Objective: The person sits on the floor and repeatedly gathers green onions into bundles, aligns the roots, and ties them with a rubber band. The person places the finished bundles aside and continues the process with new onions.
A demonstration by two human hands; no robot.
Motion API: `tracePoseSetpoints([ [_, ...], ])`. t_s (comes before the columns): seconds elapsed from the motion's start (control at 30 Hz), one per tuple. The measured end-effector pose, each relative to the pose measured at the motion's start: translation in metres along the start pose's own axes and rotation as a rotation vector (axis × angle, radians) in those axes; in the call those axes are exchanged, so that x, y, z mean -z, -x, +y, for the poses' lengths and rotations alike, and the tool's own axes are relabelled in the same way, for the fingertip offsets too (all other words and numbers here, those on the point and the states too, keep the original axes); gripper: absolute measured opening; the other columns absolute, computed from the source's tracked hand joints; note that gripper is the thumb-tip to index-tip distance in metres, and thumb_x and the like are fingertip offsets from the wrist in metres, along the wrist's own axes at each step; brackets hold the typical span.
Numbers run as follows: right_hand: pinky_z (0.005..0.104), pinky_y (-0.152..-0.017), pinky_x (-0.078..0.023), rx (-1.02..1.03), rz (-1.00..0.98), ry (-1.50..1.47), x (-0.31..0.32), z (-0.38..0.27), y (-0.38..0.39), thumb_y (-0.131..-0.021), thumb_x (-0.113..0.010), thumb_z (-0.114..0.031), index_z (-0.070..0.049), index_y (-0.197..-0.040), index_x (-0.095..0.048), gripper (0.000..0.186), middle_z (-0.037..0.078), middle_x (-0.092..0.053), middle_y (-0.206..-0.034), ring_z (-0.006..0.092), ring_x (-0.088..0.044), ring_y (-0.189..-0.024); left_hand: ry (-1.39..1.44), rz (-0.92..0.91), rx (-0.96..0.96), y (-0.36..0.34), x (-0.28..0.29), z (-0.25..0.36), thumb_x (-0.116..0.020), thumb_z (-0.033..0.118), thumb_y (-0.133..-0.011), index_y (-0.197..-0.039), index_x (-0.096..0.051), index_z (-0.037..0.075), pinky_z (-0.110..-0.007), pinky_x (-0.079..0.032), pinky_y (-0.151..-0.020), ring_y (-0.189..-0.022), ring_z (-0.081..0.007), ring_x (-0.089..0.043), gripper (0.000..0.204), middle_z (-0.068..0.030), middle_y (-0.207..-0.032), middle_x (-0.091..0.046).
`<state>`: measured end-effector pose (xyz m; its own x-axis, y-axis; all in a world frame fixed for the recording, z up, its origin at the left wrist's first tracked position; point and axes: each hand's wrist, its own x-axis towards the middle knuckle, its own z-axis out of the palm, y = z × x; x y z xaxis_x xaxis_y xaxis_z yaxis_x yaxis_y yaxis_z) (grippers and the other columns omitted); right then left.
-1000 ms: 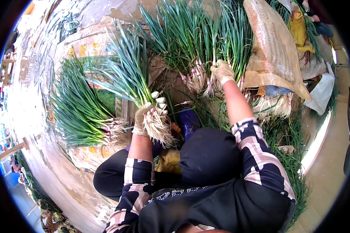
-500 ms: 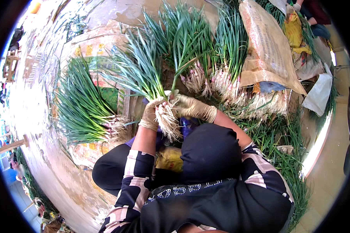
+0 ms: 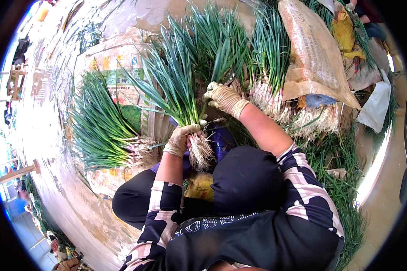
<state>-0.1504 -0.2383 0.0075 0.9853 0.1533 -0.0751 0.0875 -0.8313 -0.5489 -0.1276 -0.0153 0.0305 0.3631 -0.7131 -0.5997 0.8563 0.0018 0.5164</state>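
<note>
My left hand (image 3: 182, 141), in a pale work glove, is wrapped round the base of a bunch of green garlic (image 3: 174, 86). Its blue-green leaves fan up and away, and its white roots hang below my fist. My right hand (image 3: 225, 99), gloved too, is up and to the right of the bunch, fingers curled round a single green garlic stalk. That stalk's pale lower end shows beside the bunch, and blurred leaves rise above the hand. Part of the stalk is hidden by the fingers.
A pile of green garlic (image 3: 104, 124) lies on printed sacking at the left. More bunches (image 3: 269, 58) stand at the back, beside a tan woven sack (image 3: 314, 54) covering others. Loose leaves (image 3: 328, 158) litter the right. Another person's sleeve (image 3: 368, 11) shows at the far right.
My right hand has moved from beside the bunch's base up and away along the single stalk. My left hand and the bunch have dropped slightly toward me.
</note>
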Motion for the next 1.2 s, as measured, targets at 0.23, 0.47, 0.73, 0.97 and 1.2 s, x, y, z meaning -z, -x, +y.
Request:
tracePoseSetpoints([
  [0.23,0.0344,-0.066,-0.049,0.262,0.082,0.377,-0.018,-0.036,-0.006,-0.077,-0.048,-0.015,-0.008,-0.082,-0.059,0.014,0.008,-0.057,-0.079,0.0241,-0.06,-0.076,0.019,0.091,0.065,-0.009,0.015,0.005,-0.055,0.007,-0.075,-0.098,-0.057,-0.008,-0.021,-0.048,-0.047,-0.057,-0.0145,-0.058,0.027,-0.0094,-0.068,-0.06],
  [0.47,0.0357,-0.069,-0.045,-0.67,0.593,-0.686,-0.005,0.022,0.025,-0.091,-0.038,-0.021,-0.007,-0.089,-0.055,0.022,0.012,-0.055,-0.08,0.0242,-0.053,-0.071,0.364,-0.054,0.095,-0.004,0.02,0.007,-0.052,0.005,-0.076,-0.098,-0.056,-0.011,-0.03,-0.053,-0.067,-0.078,-0.0255,-0.063,0.027,-0.0199,-0.087,-0.062],
  [0.73,0.038,-0.077,-0.045,-0.235,-0.491,-0.093,-0.021,0.003,0.084,-0.083,-0.055,-0.029,-0.003,-0.098,-0.061,0.031,0.015,-0.063,-0.087,0.0257,-0.06,-0.083,0.301,0.037,0.006,0.01,0.02,0.01,-0.051,0.002,-0.077,-0.108,-0.049,-0.013,-0.027,-0.052,-0.064,-0.071,-0.0219,-0.06,0.034,-0.0214,-0.089,-0.061],
  [0.97,0.0293,-0.062,-0.046,-0.55,-0.032,-0.712,0.008,-0.022,-0.012,-0.08,-0.054,-0.053,0.0,-0.101,-0.052,0.057,0.012,-0.057,-0.082,0.0138,-0.054,-0.066,-0.01,0.137,0.02,0.012,0.009,0.007,-0.055,0.005,-0.074,-0.1,-0.056,-0.009,-0.025,-0.05,-0.052,-0.057,-0.0148,-0.057,0.03,-0.0127,-0.077,-0.062],
  [1.2,0.0408,-0.086,-0.039,-0.289,-0.108,-0.544,-0.045,-0.038,-0.016,-0.086,-0.046,-0.036,0.006,-0.102,-0.054,0.046,0.029,-0.055,-0.102,0.0394,-0.051,-0.101,-0.064,0.201,-0.032,0.016,0.003,0.006,-0.056,0.005,-0.074,-0.089,-0.058,-0.005,-0.027,-0.049,-0.049,-0.053,-0.0171,-0.057,0.019,-0.0087,-0.064,-0.057],
])
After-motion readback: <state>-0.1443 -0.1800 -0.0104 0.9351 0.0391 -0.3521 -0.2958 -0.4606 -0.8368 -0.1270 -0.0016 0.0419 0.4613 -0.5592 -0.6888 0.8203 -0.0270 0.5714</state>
